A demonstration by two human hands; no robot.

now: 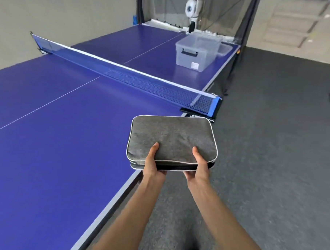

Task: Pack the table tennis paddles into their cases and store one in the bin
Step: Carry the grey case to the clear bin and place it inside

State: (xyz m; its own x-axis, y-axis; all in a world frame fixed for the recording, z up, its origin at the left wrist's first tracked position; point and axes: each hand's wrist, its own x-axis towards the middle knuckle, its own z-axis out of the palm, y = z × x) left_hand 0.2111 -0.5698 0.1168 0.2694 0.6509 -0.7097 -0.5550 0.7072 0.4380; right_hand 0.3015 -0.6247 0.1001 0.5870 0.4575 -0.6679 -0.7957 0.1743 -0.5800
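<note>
I hold a grey rectangular paddle case [172,137] with white piping in the air over the right edge of the blue table tennis table [53,152]. My left hand [152,163] grips its near left edge, thumb on top. My right hand [198,164] grips its near right edge the same way. The case looks closed; whether a paddle is inside is hidden. A clear plastic bin [197,51] with a dark handle stands on the far half of the table, beyond the net, near the right edge. No loose paddle is in view.
The blue net [132,77] crosses the table, clamped by its post [214,105] just beyond the case. A clear lid [225,48] lies beside the bin. A ball machine [193,10] and black catch netting stand at the far end. Grey carpet [275,148] lies to the right.
</note>
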